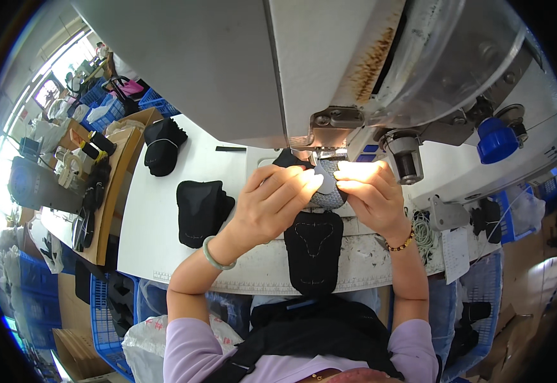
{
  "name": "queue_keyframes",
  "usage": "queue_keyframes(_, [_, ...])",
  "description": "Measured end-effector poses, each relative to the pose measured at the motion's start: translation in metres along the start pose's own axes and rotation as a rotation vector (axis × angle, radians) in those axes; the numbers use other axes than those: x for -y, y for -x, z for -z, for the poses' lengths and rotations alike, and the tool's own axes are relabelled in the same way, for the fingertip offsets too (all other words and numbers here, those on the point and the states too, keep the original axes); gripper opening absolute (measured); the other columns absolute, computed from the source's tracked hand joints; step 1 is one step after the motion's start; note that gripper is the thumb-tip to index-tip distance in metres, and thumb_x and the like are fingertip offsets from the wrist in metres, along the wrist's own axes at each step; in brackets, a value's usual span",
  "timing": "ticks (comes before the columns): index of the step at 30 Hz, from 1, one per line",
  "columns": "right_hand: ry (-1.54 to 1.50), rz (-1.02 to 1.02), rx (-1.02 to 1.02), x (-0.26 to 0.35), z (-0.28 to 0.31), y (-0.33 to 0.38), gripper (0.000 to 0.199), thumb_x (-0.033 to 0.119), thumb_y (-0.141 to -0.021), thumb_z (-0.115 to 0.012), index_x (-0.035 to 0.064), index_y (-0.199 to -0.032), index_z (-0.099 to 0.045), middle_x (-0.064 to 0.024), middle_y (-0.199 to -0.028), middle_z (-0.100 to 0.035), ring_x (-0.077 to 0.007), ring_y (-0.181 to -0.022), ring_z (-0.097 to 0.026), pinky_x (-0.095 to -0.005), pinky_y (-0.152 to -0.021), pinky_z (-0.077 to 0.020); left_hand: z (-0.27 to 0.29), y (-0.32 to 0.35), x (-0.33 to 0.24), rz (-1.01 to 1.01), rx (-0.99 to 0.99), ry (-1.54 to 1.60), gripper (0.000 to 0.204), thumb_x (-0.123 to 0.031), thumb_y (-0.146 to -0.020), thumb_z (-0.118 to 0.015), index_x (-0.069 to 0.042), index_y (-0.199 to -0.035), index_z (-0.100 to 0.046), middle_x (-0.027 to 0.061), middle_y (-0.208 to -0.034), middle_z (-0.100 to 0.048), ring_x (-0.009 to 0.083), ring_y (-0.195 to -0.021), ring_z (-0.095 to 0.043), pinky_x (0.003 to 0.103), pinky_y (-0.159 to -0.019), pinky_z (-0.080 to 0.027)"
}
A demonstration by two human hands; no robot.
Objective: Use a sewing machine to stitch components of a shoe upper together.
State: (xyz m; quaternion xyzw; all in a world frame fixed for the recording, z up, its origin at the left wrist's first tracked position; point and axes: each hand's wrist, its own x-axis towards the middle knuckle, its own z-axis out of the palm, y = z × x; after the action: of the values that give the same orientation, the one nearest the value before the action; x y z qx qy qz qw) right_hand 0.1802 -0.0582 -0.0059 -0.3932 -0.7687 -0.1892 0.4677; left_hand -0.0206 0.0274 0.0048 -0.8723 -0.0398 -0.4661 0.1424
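Under the sewing machine's lit needle area, a grey patterned fabric piece lies with a smooth light-grey patch on it. My left hand is closed, its fingertips pressed together on the left edge of this work; black fabric shows just beyond the knuckles. From the right, my right hand pinches the piece's other edge. What lies right under the fingertips is hidden. Toward me, a black fabric piece with white stitched lines hangs over the table's front edge.
The sewing machine head looms low over my hands. Stacked black pieces and a tied black bundle lie on the white table at left. Coiled cord is at right. Blue baskets stand below the table.
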Motion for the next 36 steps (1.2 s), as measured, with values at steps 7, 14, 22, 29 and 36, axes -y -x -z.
queue_keyframes(7, [0.126, 0.007, -0.007, 0.009, -0.006, 0.0, 0.025, 0.0, -0.069, -0.072, 0.0077, -0.092, -0.066, -0.0033, -0.094, -0.066, -0.0206, -0.084, -0.061, -0.031, -0.073, -0.0453, -0.001, -0.001, 0.016, 0.045, 0.026, 0.108, 0.029, 0.0, -0.067, -0.063, -0.005, -0.095, -0.064, 0.0021, -0.096, -0.064, 0.0163, -0.089, -0.062, 0.031, -0.081, -0.046])
queue_keyframes(14, [0.24, -0.029, 0.002, 0.027, -0.015, -0.003, 0.025, 0.004, -0.071, -0.074, 0.0094, -0.095, -0.068, -0.0004, -0.097, -0.065, -0.0164, -0.084, -0.059, -0.0294, -0.075, -0.0436, -0.006, -0.001, 0.028, 0.137, -0.015, 0.276, 0.026, 0.003, -0.066, -0.064, -0.005, -0.091, -0.064, 0.0036, -0.094, -0.066, 0.0211, -0.092, -0.063, 0.034, -0.081, -0.047])
queue_keyframes(22, [0.312, -0.069, -0.041, 0.024, -0.025, 0.001, 0.026, 0.008, -0.073, -0.072, 0.0134, -0.098, -0.069, 0.0057, -0.094, -0.06, -0.008, -0.074, -0.056, -0.0258, -0.069, -0.0441, -0.016, 0.004, 0.029, 0.235, -0.069, 0.287, 0.031, 0.01, -0.06, -0.066, -0.003, -0.087, -0.067, 0.0068, -0.091, -0.067, 0.023, -0.081, -0.063, 0.032, -0.074, -0.046])
queue_keyframes(29, [0.291, -0.056, -0.081, 0.018, -0.029, 0.005, 0.036, 0.011, -0.075, -0.074, 0.0153, -0.11, -0.066, 0.0025, -0.097, -0.055, -0.0138, -0.083, -0.055, -0.0304, -0.076, -0.0419, -0.018, 0.008, 0.033, 0.199, -0.076, 0.251, 0.03, 0.007, -0.063, -0.067, -0.006, -0.09, -0.066, 0.004, -0.092, -0.067, 0.0228, -0.085, -0.062, 0.034, -0.077, -0.046])
queue_keyframes(36, [0.308, -0.083, -0.03, 0.022, -0.028, 0.007, 0.037, 0.012, -0.074, -0.075, 0.0161, -0.11, -0.066, 0.0028, -0.095, -0.054, -0.0124, -0.083, -0.053, -0.0304, -0.078, -0.0419, -0.009, 0.005, 0.036, 0.122, -0.028, 0.195, 0.027, 0.003, -0.061, -0.068, -0.003, -0.087, -0.069, 0.007, -0.09, -0.068, 0.0215, -0.082, -0.065, 0.032, -0.075, -0.048])
